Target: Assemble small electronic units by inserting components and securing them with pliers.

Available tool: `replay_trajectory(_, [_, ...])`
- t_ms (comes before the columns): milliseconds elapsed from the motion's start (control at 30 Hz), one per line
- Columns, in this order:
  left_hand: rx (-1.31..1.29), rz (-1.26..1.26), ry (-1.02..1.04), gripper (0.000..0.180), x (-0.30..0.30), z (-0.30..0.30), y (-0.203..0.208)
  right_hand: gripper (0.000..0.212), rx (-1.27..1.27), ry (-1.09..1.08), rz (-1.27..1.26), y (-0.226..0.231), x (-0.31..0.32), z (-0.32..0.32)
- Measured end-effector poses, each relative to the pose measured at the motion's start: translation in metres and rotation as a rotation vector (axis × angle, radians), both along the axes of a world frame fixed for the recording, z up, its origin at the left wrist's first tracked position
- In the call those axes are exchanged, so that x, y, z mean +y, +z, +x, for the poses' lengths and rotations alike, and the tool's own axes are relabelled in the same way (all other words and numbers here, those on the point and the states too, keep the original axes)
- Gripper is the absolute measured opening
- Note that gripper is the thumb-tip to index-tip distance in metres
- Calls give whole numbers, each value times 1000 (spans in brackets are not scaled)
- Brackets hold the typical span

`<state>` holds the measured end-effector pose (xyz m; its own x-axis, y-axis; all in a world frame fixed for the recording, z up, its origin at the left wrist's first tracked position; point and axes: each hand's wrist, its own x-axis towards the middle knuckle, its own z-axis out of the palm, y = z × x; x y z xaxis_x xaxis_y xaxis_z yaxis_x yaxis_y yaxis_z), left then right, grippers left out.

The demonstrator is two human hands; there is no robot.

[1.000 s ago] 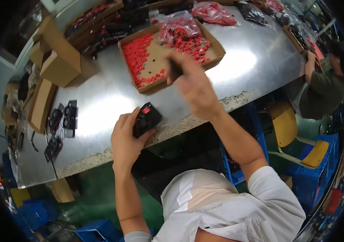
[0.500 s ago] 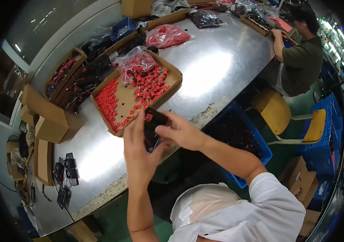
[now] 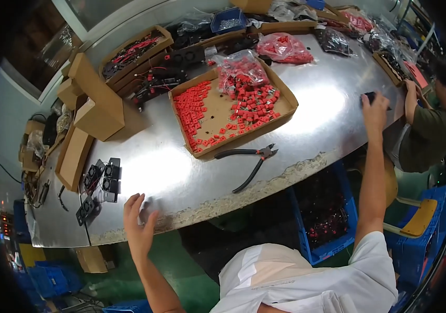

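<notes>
My right hand [image 3: 373, 117] is stretched far out to the right over the table, its fingers around a small black part [image 3: 371, 97] whose exact kind is mostly hidden. My left hand [image 3: 140, 224] hovers at the table's front edge on the left, fingers apart and holding nothing. Between the two lie diagonal cutters [image 3: 265, 152] with black handles spread, on the metal table [image 3: 155, 167]. Just behind them is a shallow cardboard tray [image 3: 218, 117] of small red connectors [image 3: 251, 107], with an opened clear bag [image 3: 241, 70] of more connectors in it.
Several small black fans [image 3: 109, 180] lie left. Cardboard boxes [image 3: 95, 107], a blue bin [image 3: 228, 21] and a bag of red parts [image 3: 284, 48] line the back. A co-worker [image 3: 429, 130] sits near my right hand. Below the chipped edge stands a blue crate [image 3: 351, 214].
My hands, earlier together on a black part with a red piece, have parted. The right went far right with a black part; the left moved left, open. The cutters now show.
</notes>
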<state>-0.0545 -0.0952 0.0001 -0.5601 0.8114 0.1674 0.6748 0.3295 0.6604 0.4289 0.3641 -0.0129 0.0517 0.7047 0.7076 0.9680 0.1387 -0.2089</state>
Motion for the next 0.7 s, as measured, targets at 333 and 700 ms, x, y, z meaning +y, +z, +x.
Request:
replay_trajectory(333, [211,50,48,24,16,-29,5,33,-480,529,-653,21,-38,-214])
replay_trajectory(700, [368,-339,392,66,33,-153,-11,16,436,914,-348,9,-59,-189])
